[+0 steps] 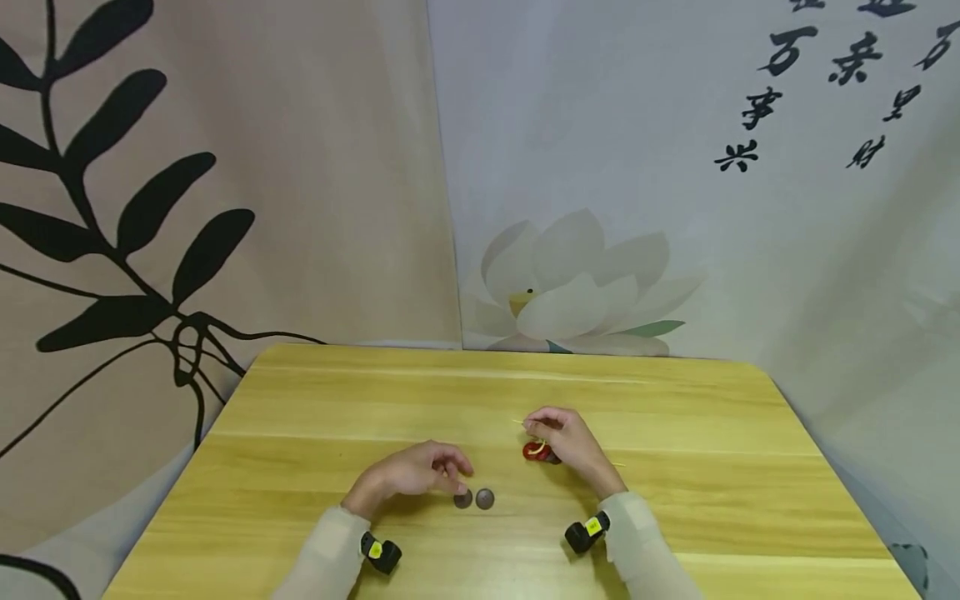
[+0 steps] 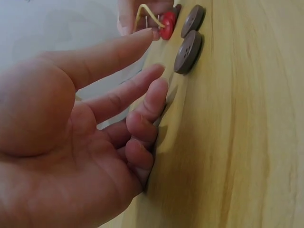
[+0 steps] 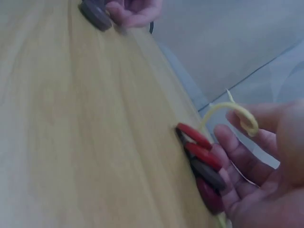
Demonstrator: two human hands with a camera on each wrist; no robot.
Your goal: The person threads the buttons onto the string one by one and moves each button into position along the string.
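Two round brown buttons [image 1: 485, 499] lie side by side on the table, and four holes show in the nearer brown button [image 2: 188, 52] in the left wrist view. Beside them is my left hand [image 1: 420, 469], its thumb close to the left button; nothing is between its thumb and fingers in the left wrist view. My right hand [image 1: 564, 435] pinches a yellow cord [image 3: 240, 113] near its end, which pokes out past the fingertips. Strung on that cord, red buttons [image 3: 203, 156], a dark brown button [image 3: 207, 174] and a dark red button [image 3: 209, 195] rest against the right fingers, close to the tabletop.
The wooden table [image 1: 300, 508] fills the lower part of the head view, its back edge near a printed cloth backdrop [image 1: 345, 167]. A loose tail of the cord [image 1: 618, 464] sticks out right of the right wrist. Each wrist wears a small black camera [image 1: 382, 553].
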